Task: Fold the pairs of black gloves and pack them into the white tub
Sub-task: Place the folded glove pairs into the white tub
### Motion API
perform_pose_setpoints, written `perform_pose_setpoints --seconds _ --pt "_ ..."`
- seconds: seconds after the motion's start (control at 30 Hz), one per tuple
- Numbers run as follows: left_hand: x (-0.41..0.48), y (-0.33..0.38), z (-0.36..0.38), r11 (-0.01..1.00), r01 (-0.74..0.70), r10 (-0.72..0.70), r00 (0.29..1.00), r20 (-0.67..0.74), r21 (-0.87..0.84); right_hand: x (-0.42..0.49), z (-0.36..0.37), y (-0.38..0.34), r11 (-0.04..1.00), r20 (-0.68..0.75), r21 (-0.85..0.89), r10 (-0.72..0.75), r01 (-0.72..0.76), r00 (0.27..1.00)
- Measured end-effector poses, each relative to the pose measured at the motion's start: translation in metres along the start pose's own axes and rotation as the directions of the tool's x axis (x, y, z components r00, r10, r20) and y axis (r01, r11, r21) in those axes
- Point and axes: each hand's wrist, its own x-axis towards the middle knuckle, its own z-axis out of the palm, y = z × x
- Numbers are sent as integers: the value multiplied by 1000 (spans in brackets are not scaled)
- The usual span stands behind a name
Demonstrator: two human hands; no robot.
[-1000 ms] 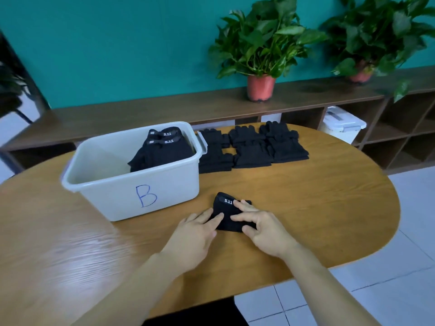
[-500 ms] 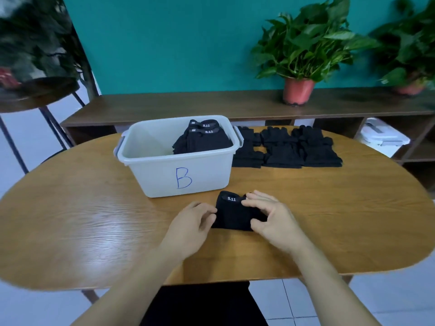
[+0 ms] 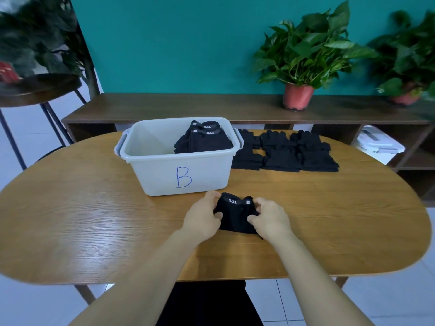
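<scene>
Head view shows the left hand [image 3: 204,216] and right hand [image 3: 268,216] curled round the ends of a folded pair of gloves [image 3: 235,214] at centre frame, on the table [image 3: 94,220] just below the white tub [image 3: 179,158]. Folded pairs [image 3: 203,140] already fill the tub's right side; unfolded gloves [image 3: 284,151] lie right of it, so much remains.

Tub [image 3: 164,170] sits mid-worktop [image 3: 94,220], folded pairs [image 3: 203,140] inside; loose gloves [image 3: 282,154] right, one bundle [image 3: 235,215] in front
</scene>
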Motion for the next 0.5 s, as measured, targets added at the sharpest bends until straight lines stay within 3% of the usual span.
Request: perform_pose_setpoints --seconds 0.17,0.5 --pt "-2 2 -2 987 11 -9 1000 14 -160 4 6 1 992 4 123 28 -29 1000" --pt "-6 17 -5 946 -77 75 997 -19 -315 -8 -14 9 902 -48 431 35 -11 998"
